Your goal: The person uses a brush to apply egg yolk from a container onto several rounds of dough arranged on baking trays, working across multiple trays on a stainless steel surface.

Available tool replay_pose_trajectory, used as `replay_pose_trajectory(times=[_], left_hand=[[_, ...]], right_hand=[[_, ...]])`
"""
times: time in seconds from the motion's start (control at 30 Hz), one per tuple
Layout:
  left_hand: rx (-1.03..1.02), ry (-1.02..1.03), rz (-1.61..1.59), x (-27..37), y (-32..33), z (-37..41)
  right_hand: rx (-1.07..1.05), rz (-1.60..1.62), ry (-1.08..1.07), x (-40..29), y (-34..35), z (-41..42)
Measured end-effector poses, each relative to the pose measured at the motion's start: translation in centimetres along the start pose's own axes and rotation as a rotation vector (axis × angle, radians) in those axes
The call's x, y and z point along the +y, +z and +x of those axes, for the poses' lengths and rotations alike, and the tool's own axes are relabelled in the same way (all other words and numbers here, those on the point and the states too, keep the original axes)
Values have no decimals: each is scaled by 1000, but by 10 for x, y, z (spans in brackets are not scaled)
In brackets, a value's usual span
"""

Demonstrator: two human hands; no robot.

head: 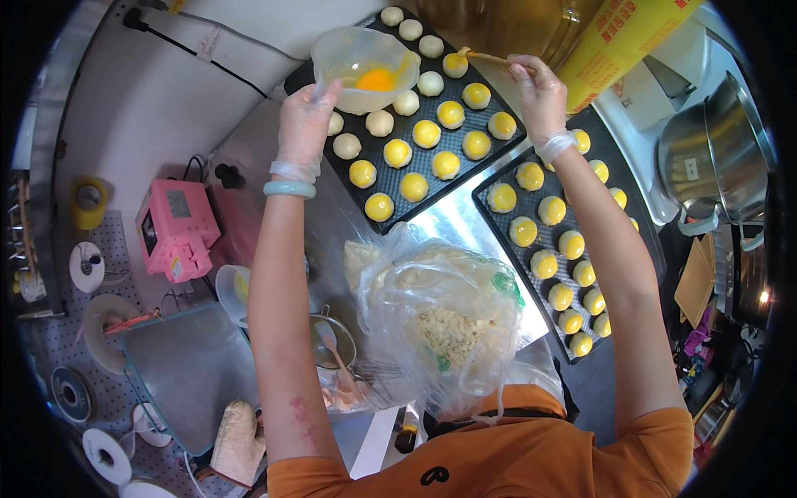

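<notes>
My left hand [306, 118], in a clear plastic glove, grips the rim of a translucent plastic bowl [364, 50] with orange-yellow egg yolk [376, 79] in it, held over the upper left of a black baking tray [429, 198]. My right hand [537, 84], gloved too, holds a thin wooden-handled brush [495, 58]; its tip touches a round dough ball [455, 65] with yellow on top. Several balls nearer me are glazed yellow, while others, such as the pale dough ball [347, 146], are plain. A second black tray [507, 246] of glazed balls lies at the right, partly behind my right forearm.
A clear plastic bag [436, 280] of pale flakes lies near my chest. A strainer [348, 336], a whisk [380, 380] and a pink machine [177, 227] stand left of it. At the right are a yellow printed bag [616, 50] and a steel pot [710, 149].
</notes>
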State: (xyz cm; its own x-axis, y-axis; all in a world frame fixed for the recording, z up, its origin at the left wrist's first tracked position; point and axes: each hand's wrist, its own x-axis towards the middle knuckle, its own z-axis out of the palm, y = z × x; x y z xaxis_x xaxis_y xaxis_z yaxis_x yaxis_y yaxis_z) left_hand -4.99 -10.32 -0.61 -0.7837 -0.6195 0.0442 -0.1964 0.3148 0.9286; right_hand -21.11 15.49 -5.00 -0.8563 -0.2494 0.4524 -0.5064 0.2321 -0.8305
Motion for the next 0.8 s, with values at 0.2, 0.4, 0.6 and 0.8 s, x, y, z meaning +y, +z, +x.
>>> replay_pose_trajectory(times=[0.2, 0.4, 0.6, 0.8], left_hand=[[-19, -10, 18, 3, -5, -8], [25, 33, -31, 35, -7, -44], [-31, -24, -181, 66, -27, -87], [-16, 29, -227, 83, -47, -122]], right_hand=[[10, 284, 59, -43, -22, 4], [-89, 503, 44, -100, -51, 13], [-250, 517, -20, -154, -69, 11], [-307, 539, -20, -184, -87, -3]])
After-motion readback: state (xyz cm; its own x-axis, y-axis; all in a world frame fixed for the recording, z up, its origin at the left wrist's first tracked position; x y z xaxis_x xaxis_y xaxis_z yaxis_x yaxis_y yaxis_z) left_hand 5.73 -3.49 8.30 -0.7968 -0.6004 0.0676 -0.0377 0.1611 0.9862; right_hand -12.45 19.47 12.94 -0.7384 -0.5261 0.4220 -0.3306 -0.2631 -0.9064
